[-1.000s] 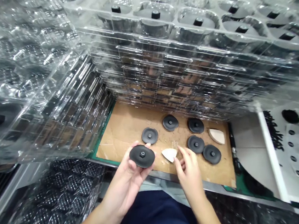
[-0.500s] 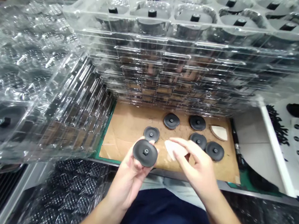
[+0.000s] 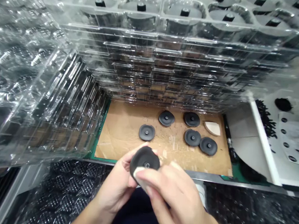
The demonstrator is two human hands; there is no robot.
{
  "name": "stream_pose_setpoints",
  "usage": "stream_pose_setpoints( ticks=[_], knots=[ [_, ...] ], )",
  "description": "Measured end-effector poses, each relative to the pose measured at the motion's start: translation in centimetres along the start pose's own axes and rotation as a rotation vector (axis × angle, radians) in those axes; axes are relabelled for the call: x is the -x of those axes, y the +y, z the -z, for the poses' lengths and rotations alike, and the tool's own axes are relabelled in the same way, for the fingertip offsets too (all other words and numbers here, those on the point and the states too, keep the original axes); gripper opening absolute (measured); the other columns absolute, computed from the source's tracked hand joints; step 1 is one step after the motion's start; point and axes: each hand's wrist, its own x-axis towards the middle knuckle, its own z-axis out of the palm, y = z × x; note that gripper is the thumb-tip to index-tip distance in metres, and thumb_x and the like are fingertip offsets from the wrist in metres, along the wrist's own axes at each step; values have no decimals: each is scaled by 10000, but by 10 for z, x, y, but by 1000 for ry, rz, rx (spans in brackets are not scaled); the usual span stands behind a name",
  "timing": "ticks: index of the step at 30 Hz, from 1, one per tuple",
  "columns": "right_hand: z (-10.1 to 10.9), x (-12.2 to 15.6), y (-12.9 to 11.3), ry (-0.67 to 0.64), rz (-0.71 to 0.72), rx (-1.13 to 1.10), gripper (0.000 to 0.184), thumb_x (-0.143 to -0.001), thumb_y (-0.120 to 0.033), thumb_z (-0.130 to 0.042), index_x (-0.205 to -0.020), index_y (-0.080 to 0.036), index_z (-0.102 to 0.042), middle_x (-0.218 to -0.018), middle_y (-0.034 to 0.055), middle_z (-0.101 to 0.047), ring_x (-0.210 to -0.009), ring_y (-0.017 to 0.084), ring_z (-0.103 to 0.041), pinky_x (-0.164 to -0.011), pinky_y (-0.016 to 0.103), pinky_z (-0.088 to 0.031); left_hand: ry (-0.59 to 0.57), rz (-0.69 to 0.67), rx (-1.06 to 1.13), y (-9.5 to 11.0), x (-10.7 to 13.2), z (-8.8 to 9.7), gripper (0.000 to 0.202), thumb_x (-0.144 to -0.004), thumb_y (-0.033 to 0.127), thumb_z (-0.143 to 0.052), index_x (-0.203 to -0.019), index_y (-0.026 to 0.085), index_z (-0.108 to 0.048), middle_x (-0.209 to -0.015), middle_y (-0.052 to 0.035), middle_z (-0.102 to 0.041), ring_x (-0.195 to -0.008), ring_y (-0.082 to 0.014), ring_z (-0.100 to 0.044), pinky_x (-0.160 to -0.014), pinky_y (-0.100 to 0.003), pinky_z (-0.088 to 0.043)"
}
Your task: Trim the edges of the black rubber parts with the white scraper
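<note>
L hand [image 3: 114, 190] grips the black disc [image 3: 146, 159], thumb and fingers round its rim, up in the air just off the near edge of the cardboard sheet [image 3: 120, 134]. R hand [image 3: 172, 196] is curled over it, fingertips on the disc's lower edge; can't tell if it holds anything. Five loose discs [image 3: 146, 132] and a white wedge [image 3: 212, 128] sit twd the sheet's far right corner.

Five discs [image 3: 192, 137] on cardboard [image 3: 120, 134]; tray stack [image 3: 171, 57] behind; trays [image 3: 22, 77] left.
</note>
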Motion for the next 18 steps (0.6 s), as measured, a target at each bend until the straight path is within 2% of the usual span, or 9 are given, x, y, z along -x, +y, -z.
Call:
stream_pose_setpoints(
  ticks=[2,5,7,9,11,14,16,18],
  knots=[
    [0,0,-1,-36,-40,-16,226,-876,-86,-447,-1042,-141,-591,-844,45,-689,-700,145,-590,-653,276,-452,18,20,-28,1,0,-1,650,-425,301,-895,-1043,234,-703,-982,-63,-732,-932,-241,-667,-842,-293,-516],
    [0,-5,-2,91,-66,97,233,-895,-108,-420,-1057,-108,-588,-910,93,-691,-750,186,-597,-685,328,-448,-12,53,-35,1,-1,-7,518,-509,275,-868,-1003,222,-721,-941,-60,-735,-964,-246,-658,-907,-317,-488],
    [3,-5,-1,106,-26,95,248,-898,-105,-415,-1085,-88,-577,-916,109,-690,-771,196,-600,-694,339,-450,-40,32,-29,3,-2,-10,504,-489,282,-875,-969,220,-733,-899,-54,-742,-971,-244,-655,-943,-314,-465],
    [10,2,1,11,-10,32,240,-884,-92,-437,-1075,-119,-580,-856,68,-690,-727,168,-596,-673,309,-454,-61,21,-21,5,-3,-10,555,-434,294,-892,-964,242,-734,-919,-43,-746,-925,-220,-668,-883,-271,-490],
    [18,11,4,-52,-61,29,228,-873,-86,-456,-1044,-159,-588,-800,25,-683,-667,139,-588,-638,278,-451,-86,18,-13,7,-4,-9,601,-401,345,-891,-971,246,-732,-945,-38,-742,-868,-187,-673,-800,-221,-508],
    [24,21,7,39,-149,204,224,-870,-100,-462,-1046,-161,-586,-831,47,-691,-679,159,-600,-648,303,-445,-104,-10,-27,7,-6,-10,552,-441,390,-868,-949,223,-734,-910,-25,-726,-828,-150,-658,-756,-182,-500],
    [23,22,6,95,-103,298,241,-865,-102,-472,-1082,-130,-573,-812,76,-686,-657,180,-592,-629,328,-434,-92,-33,-23,6,-6,-13,560,-451,396,-865,-967,232,-725,-936,-23,-719,-853,-168,-655,-794,-213,-501],
    [21,21,6,78,-26,268,248,-866,-99,-471,-1095,-122,-563,-731,59,-667,-591,172,-565,-586,325,-425,-76,-35,-17,5,-5,-13,603,-453,395,-866,-1015,243,-708,-991,-38,-715,-893,-208,-657,-853,-280,-500]
  ],
)
